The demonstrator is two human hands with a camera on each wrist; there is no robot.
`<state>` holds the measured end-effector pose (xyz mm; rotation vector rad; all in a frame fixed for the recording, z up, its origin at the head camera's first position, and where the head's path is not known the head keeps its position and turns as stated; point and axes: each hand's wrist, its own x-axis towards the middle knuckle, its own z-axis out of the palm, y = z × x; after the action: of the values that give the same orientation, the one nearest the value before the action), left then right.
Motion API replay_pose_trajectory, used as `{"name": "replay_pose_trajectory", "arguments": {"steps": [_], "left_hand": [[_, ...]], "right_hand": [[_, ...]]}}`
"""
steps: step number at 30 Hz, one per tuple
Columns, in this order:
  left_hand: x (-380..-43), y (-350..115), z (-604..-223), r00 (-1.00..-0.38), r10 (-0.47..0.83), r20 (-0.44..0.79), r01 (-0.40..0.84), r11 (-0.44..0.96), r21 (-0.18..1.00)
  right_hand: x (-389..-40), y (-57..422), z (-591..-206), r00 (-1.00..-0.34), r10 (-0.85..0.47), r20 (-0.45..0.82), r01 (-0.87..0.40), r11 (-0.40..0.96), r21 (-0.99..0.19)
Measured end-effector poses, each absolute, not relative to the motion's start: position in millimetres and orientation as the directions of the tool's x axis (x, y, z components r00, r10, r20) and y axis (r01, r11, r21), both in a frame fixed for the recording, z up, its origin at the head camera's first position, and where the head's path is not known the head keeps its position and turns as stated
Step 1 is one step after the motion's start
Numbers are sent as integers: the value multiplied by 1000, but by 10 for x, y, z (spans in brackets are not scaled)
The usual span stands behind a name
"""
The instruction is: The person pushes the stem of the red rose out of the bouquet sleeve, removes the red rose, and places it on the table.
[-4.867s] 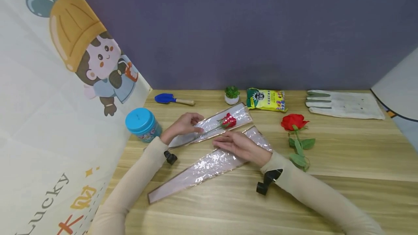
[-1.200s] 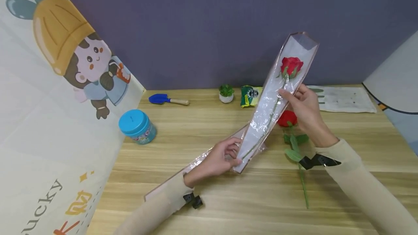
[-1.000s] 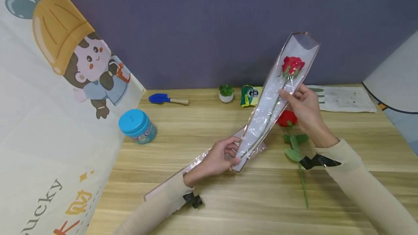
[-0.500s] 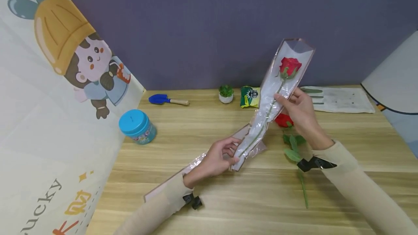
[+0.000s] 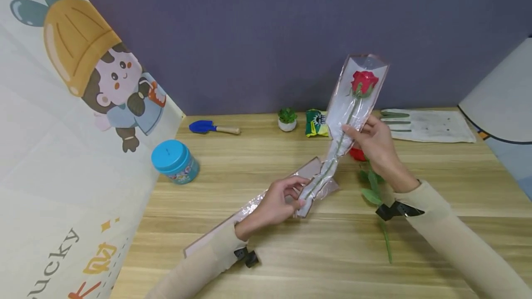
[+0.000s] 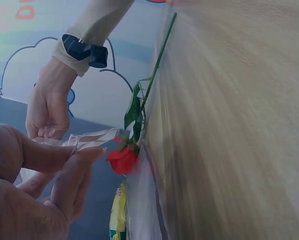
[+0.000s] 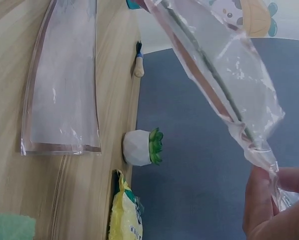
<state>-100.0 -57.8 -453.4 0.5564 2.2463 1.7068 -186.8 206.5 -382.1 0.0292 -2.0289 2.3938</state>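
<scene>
A clear-fronted flower sleeve [image 5: 338,107] with a red rose [image 5: 364,83] inside is held tilted above the table. My left hand [image 5: 279,200] pinches its narrow bottom end, near the stem's tip. My right hand [image 5: 376,147] grips the sleeve's right edge below the bloom, thumb in front. Between the two hands the sleeve is bent and wrinkled, as the right wrist view also shows at the twisted film [image 7: 257,147]. Beneath it lies a second flat sleeve [image 7: 64,85], partly covered by my left arm. Another red rose [image 6: 123,160] lies on the table behind my right hand.
Along the back stand a blue trowel [image 5: 214,127], a small potted succulent [image 5: 287,120] and a green-yellow packet [image 5: 317,123], partly hidden by the sleeve. A glove [image 5: 432,126] lies back right. A blue-lidded tub [image 5: 175,161] stands at the left.
Since the earliest frame, both hands have lifted the sleeved rose off the table. Over the last second my right hand has moved slightly left, and the sleeve has buckled midway; my left hand stays put.
</scene>
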Motion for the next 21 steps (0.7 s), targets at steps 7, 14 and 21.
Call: {"name": "replay_pose_trajectory", "arguments": {"steps": [7, 14, 21], "left_hand": [[-1024, -536, -4506, -894, 447, 12, 125, 222, 967], [-1028, -522, -4492, -906, 423, 19, 131, 237, 963], [-1022, -512, -4490, -916, 399, 35, 144, 246, 959]], "right_hand": [[-1818, 1990, -3837, -1000, -27, 5, -1, -116, -993], [-1784, 1920, -3878, -999, -41, 26, -21, -118, -993], [-1770, 1879, -3900, -997, -66, 30, -24, -97, -995]]}}
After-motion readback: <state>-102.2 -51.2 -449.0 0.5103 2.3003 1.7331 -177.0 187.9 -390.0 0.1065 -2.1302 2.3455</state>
